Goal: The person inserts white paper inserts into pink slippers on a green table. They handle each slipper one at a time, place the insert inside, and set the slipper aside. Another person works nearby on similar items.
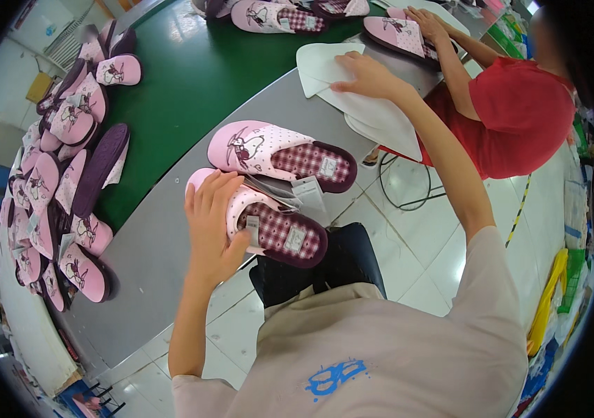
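My left hand (212, 221) is wrapped round the pink toe of a slipper (284, 233), its thumb on the near side. This slipper has a plaid insole and a dark purple heel. Just beyond it lies a matching slipper (279, 155) with a printed cartoon figure on its toe. White paper tags (308, 195) lie between the two. At the table's right edge my right hand (370, 75) rests on a stack of white slipper-shaped sheets (325, 67), thumb and fingers apart. The fingertips touch the top sheet.
A heap of similar slippers (77, 118) covers the green belt's left side (171, 83), beside the grey table strip (157, 258). More slippers (269, 15) lie at the far end. A co-worker in a red shirt (523, 118) sits at right, hands on another slipper (398, 35).
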Motion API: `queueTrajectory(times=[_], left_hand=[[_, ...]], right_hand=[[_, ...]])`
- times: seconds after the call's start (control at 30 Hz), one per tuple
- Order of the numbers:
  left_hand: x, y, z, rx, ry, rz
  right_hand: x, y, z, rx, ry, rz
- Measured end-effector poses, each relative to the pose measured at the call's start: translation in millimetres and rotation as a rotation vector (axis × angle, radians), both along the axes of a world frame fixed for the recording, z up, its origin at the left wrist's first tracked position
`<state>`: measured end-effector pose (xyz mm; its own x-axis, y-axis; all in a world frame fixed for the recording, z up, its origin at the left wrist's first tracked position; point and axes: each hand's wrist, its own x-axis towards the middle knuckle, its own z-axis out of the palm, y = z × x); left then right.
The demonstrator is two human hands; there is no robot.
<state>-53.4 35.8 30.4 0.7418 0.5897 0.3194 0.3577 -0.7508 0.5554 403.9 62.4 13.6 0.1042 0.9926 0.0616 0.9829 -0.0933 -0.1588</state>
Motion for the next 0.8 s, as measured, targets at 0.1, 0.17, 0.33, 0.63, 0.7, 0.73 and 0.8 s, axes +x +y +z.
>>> queueTrajectory(times=[0.1,0.17,0.33,0.63,0.7,0.73,0.8], left_hand=[[-2,-1,-4,-0.010,-0.035,0.003],[-1,-1,-5,0.011,-0.044,0.009],[-4,4,-8,0.045,-0.069,-0.022],[-14,-11,-3,0.194,-0.119,0.113],[-15,-17,-3,0.221,-0.128,0.129],[-13,-22,-2,0.169,-0.144,0.124],[-12,-28,-4,0.082,-0.164,0.145]], right_hand=[[8,19,-5,-0.114,-0.216,-0.001],[3,22,-9,-0.139,-0.275,0.016],[6,6,-8,0.103,-0.292,0.171],[-2,-7,14,-0.001,-0.345,0.215],[12,-18,20,0.243,-0.314,0.173],[14,-25,26,0.357,-0.295,0.146],[-12,-41,51,0.619,-0.314,0.155]])
